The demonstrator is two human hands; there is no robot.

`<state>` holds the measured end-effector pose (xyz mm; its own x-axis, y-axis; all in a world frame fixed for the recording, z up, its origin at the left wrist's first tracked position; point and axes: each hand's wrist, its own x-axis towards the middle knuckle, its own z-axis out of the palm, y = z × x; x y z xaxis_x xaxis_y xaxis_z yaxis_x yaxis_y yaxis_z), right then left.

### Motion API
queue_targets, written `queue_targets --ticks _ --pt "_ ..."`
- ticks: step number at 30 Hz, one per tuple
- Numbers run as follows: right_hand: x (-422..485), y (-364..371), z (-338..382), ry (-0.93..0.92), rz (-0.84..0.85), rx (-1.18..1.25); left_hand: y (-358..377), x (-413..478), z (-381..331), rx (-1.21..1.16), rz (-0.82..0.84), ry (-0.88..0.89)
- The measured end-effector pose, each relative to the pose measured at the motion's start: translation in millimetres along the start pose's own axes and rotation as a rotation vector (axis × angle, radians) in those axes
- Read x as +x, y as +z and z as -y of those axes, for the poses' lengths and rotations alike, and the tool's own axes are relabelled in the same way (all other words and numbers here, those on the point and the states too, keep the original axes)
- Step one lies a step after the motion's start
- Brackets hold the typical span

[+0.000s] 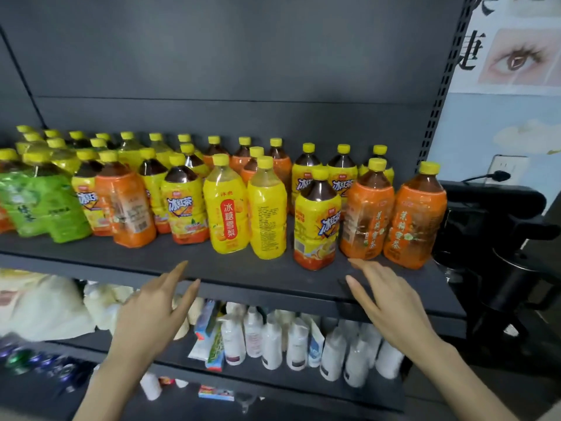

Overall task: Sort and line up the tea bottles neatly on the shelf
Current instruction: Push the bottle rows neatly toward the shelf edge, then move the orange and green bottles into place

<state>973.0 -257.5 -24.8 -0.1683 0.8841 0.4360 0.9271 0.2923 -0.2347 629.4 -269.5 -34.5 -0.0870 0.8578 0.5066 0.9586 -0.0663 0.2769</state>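
Observation:
Several yellow-capped tea bottles stand mixed on the dark shelf [243,273]. Green-label bottles [45,205] crowd the left end. Orange-label bottles [414,217] stand at the right, with another orange one [126,208] left of the middle. Two plain yellow bottles [226,208] are in the front middle, and a yellow iced-tea bottle [315,223] stands forward on its own. My left hand [151,311] hovers below the shelf's front edge, fingers straight, holding nothing. My right hand [385,299] reaches over the edge with straight fingers, just short of the orange bottles.
The shelf below holds white lotion bottles [273,338], tubes and pale bags [39,305]. Cans [21,360] lie at the lower left. A black chair and stand [501,238] are right of the shelving, under a wall socket [504,171].

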Motion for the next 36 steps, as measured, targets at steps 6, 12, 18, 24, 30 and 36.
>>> queue_targets --ticks 6,12,18,24,30,36 --pt "-1 33 79 -0.005 -0.029 -0.037 -46 -15 106 0.06 -0.015 -0.056" --pt "1 64 166 0.006 0.042 -0.024 -84 -30 197 0.118 0.012 -0.08" --pt "16 90 239 -0.011 0.024 0.003 -102 -31 268 0.105 -0.009 -0.102" --pt "52 124 291 -0.067 0.051 0.037 -101 -15 320 0.102 -0.021 -0.158" --pt "110 172 344 -0.095 0.055 0.017 -97 34 390 0.139 -0.049 -0.095" --pt "154 224 412 -0.091 0.093 0.024 -98 73 463 0.105 0.073 -0.14"
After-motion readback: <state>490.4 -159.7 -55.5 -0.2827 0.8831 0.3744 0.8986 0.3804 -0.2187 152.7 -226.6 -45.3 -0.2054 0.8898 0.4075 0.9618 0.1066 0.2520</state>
